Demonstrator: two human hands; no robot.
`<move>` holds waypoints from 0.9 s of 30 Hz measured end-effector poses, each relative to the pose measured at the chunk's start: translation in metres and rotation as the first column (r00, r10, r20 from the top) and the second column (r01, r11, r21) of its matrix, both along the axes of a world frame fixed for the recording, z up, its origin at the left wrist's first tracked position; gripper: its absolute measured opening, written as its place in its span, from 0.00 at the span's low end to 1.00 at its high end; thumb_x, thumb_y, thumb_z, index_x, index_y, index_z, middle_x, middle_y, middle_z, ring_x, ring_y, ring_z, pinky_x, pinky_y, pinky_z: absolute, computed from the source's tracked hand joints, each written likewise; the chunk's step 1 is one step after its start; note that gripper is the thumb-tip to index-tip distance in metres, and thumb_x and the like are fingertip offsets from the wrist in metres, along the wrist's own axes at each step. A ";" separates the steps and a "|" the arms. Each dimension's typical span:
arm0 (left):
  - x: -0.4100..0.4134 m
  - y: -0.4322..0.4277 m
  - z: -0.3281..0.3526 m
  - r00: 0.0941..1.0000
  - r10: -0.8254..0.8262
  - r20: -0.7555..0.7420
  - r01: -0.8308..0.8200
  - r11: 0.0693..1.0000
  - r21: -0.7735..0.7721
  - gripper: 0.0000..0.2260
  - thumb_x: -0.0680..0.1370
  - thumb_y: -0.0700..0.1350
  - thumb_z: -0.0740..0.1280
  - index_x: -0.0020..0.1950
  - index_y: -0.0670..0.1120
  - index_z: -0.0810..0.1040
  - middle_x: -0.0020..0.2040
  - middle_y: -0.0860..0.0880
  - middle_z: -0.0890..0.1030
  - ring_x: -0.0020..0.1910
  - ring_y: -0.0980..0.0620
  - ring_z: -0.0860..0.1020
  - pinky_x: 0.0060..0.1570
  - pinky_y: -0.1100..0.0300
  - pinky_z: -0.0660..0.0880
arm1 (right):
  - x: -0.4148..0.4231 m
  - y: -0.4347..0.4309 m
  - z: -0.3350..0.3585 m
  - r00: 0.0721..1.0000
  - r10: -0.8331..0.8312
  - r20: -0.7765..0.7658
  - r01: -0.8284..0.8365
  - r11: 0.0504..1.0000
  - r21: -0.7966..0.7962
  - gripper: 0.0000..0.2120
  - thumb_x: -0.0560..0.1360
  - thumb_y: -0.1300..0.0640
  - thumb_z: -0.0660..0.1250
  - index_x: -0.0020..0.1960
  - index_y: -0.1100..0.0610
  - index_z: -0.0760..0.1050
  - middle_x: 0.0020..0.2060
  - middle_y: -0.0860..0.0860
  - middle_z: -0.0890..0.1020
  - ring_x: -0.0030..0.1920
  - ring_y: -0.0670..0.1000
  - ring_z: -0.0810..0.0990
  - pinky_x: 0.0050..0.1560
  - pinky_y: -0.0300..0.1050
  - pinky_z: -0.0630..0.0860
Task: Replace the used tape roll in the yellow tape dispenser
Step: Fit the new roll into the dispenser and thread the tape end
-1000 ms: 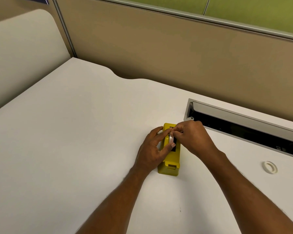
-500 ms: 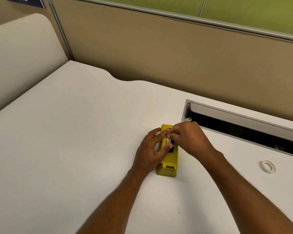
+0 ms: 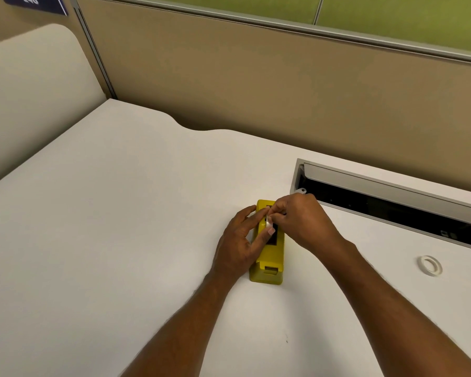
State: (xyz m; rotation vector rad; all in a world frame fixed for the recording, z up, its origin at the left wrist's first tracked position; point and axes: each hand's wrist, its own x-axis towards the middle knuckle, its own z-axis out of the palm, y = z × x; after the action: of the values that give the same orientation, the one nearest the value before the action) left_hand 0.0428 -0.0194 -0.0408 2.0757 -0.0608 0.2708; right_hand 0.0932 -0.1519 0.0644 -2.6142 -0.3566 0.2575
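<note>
The yellow tape dispenser (image 3: 269,263) lies on the white desk, its long side pointing away from me. My left hand (image 3: 238,243) grips its left side, thumb resting on the top by the dark slot. My right hand (image 3: 302,221) is over the far half, fingertips pinching a white tape roll (image 3: 268,221) that sits edge-up in the slot. Most of the roll is hidden by my fingers. A flat white ring, a bare tape core (image 3: 429,265), lies on the desk to the right, apart from both hands.
An open cable trough (image 3: 392,205) with a grey flap is sunk into the white desk (image 3: 120,227) just behind my right hand. A beige partition wall (image 3: 256,77) runs along the desk's far edge.
Both hands have stayed on the dispenser; the fingers shifted only slightly on the roll. The camera tilted a little, so everything sits a bit lower and further left.
</note>
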 end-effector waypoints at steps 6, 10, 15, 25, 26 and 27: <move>-0.002 0.001 -0.002 1.000 -0.008 0.008 0.007 1.000 0.017 0.23 0.76 0.63 0.60 0.70 0.60 0.67 0.71 0.56 0.71 0.69 0.60 0.67 0.63 0.69 0.64 | -0.002 0.001 0.000 1.000 0.002 -0.019 -0.001 1.000 0.018 0.06 0.73 0.56 0.68 0.45 0.55 0.84 0.43 0.53 0.85 0.43 0.52 0.81 0.48 0.49 0.80; -0.001 -0.001 0.000 1.000 -0.007 -0.003 0.007 1.000 -0.020 0.24 0.76 0.65 0.57 0.70 0.60 0.67 0.70 0.56 0.71 0.69 0.59 0.68 0.66 0.61 0.68 | -0.002 0.000 0.001 1.000 0.013 -0.014 -0.013 1.000 0.015 0.06 0.73 0.57 0.69 0.45 0.55 0.84 0.44 0.52 0.85 0.44 0.52 0.81 0.48 0.49 0.80; -0.001 -0.001 0.002 1.000 0.005 0.004 -0.005 0.999 -0.046 0.23 0.77 0.63 0.58 0.70 0.57 0.69 0.69 0.54 0.73 0.68 0.57 0.70 0.66 0.55 0.71 | 0.001 0.001 -0.001 1.000 0.000 0.013 0.000 1.000 0.009 0.06 0.73 0.56 0.68 0.46 0.55 0.84 0.42 0.53 0.85 0.42 0.52 0.81 0.46 0.50 0.80; -0.001 -0.001 0.002 1.000 0.001 0.011 -0.001 0.999 -0.034 0.21 0.77 0.63 0.59 0.69 0.61 0.68 0.68 0.57 0.73 0.67 0.57 0.70 0.65 0.56 0.72 | 0.003 0.002 -0.001 1.000 -0.022 -0.018 0.022 1.000 0.009 0.08 0.74 0.55 0.68 0.50 0.54 0.84 0.44 0.53 0.85 0.42 0.51 0.81 0.43 0.43 0.77; 0.000 -0.001 0.003 1.000 0.000 0.008 0.000 0.999 -0.043 0.20 0.78 0.64 0.58 0.69 0.62 0.68 0.68 0.57 0.73 0.67 0.57 0.70 0.65 0.55 0.72 | 0.004 0.002 0.000 0.999 -0.023 -0.026 0.024 1.000 0.007 0.08 0.74 0.55 0.68 0.50 0.55 0.84 0.44 0.53 0.85 0.43 0.51 0.81 0.42 0.42 0.77; 0.000 -0.001 0.003 1.000 -0.001 0.006 0.001 0.999 -0.051 0.20 0.78 0.64 0.57 0.69 0.62 0.68 0.68 0.57 0.73 0.67 0.57 0.70 0.65 0.55 0.72 | 0.004 0.003 0.001 0.999 -0.024 -0.035 0.025 1.000 0.008 0.08 0.74 0.55 0.68 0.50 0.55 0.83 0.45 0.54 0.85 0.43 0.51 0.81 0.42 0.42 0.77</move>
State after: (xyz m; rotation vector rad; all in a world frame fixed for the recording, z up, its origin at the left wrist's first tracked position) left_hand 0.0427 -0.0208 -0.0378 2.0241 -0.0582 0.2749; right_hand 0.0974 -0.1494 0.0651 -2.6010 -0.3131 0.2920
